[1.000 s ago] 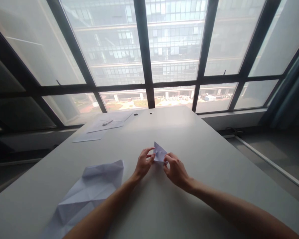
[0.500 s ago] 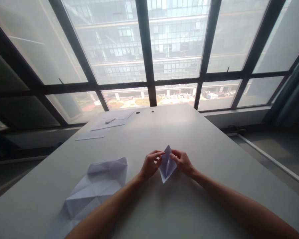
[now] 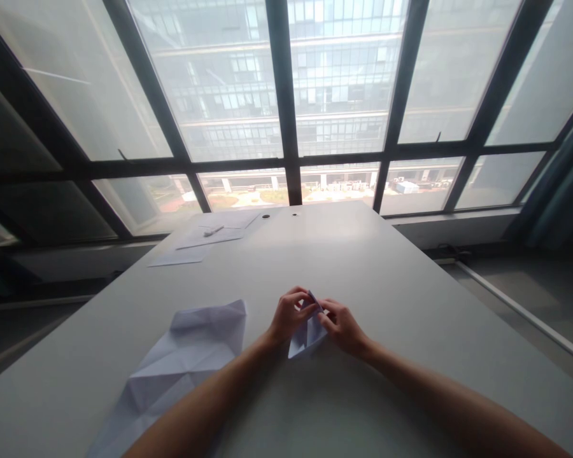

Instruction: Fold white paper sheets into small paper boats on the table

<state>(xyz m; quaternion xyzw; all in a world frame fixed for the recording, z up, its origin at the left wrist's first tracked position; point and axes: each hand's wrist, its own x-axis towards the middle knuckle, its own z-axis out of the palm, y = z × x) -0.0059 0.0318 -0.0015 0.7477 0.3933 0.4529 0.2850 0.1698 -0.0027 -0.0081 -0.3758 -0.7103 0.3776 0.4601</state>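
A small folded piece of white paper (image 3: 305, 334) is held just above the grey table (image 3: 386, 305), pointed end toward me. My left hand (image 3: 289, 315) pinches its upper left side with fingers curled over the top. My right hand (image 3: 341, 326) grips its upper right edge, fingertips meeting the left hand's. Both forearms reach in from the bottom of the view.
A large creased white sheet (image 3: 181, 366) lies on the table to the left of my arms. Flat sheets (image 3: 205, 240) with a small white pen-like object (image 3: 213, 230) sit at the far left corner. Big windows (image 3: 286, 95) stand beyond the table's far edge.
The folded paper was turned and lowered toward me, and both hands closed in over its top. The view shifted slightly.
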